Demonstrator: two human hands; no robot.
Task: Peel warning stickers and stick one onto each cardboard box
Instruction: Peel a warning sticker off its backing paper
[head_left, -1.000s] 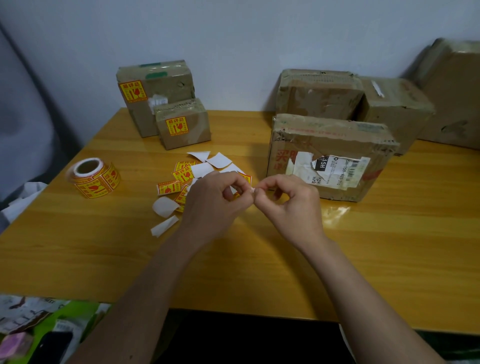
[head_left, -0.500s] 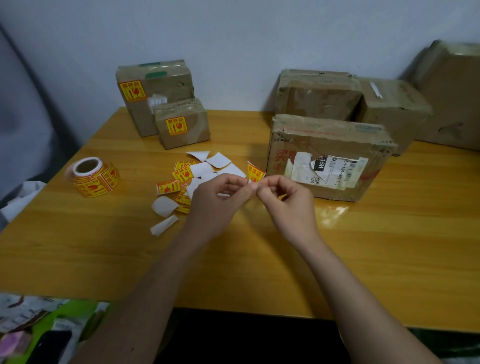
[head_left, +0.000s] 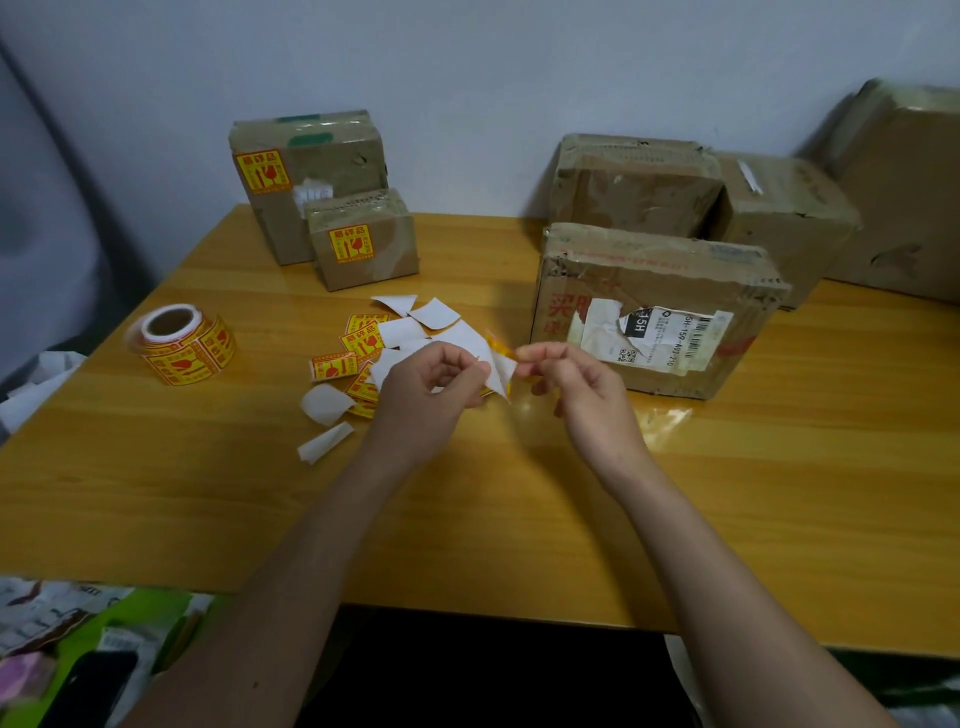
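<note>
Above the desk's middle, the left hand pinches white backing paper; the right hand pinches the yellow warning sticker, partly peeled off.

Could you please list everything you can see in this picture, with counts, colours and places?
Stickered boxes: two, brown, back left of the table, each with a yellow warning sticker.
Plain boxes: four, brown, back right; the nearest has a torn white shipping label.
Sticker roll: one, yellow and red, left on the table.
Loose stickers: several, yellow and red, table centre.
Backing papers: several, white, among the loose stickers.
Table: one, yellow wood.
Clutter: mixed colours, lower left, below the table edge.
Left hand: holds a white backing.
Right hand: pinches a yellow sticker.
</note>
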